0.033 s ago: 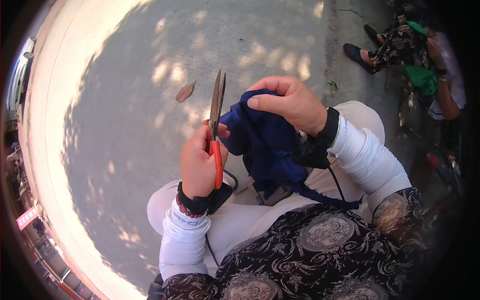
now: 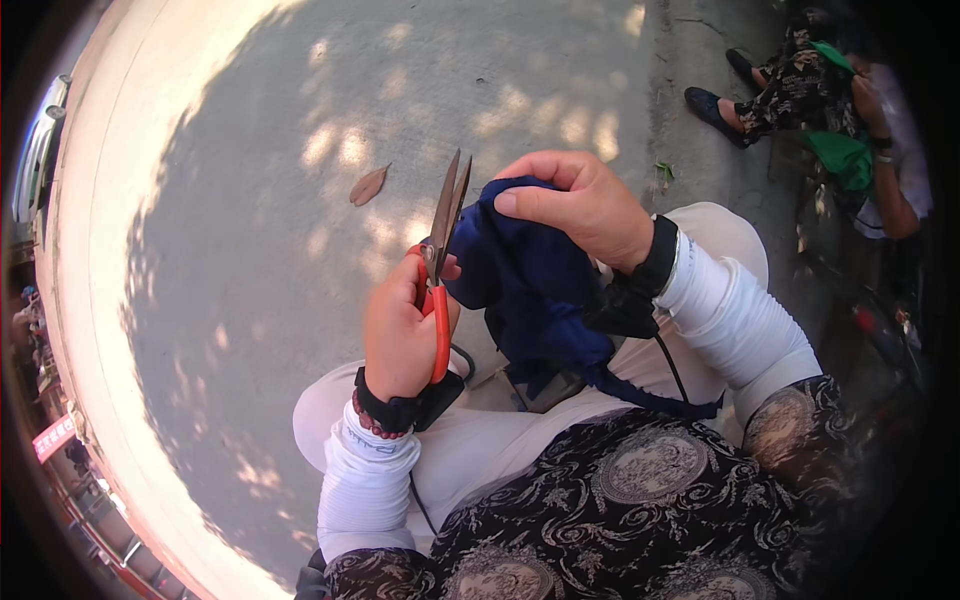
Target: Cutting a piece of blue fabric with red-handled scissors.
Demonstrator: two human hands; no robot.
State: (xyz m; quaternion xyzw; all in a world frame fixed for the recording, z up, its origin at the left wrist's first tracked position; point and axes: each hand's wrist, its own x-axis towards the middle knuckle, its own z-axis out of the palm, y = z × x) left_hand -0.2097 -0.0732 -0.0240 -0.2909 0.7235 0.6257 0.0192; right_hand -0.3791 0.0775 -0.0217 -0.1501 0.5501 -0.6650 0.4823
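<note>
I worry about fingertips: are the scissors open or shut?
Slightly open: the scissors in the left hand show a narrow gap between their blades.

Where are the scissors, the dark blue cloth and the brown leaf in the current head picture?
Scissors [image 2: 433, 250]: head view, on the metal around the pivot.
Dark blue cloth [image 2: 540, 265]: head view, on the folds at its middle.
Brown leaf [image 2: 369, 186]: head view, on the middle of its blade.

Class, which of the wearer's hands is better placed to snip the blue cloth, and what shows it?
Probably the left hand: it holds the red-handled scissors, blades slightly parted beside the blue cloth. The right hand pinches that cloth's upper edge.
</note>
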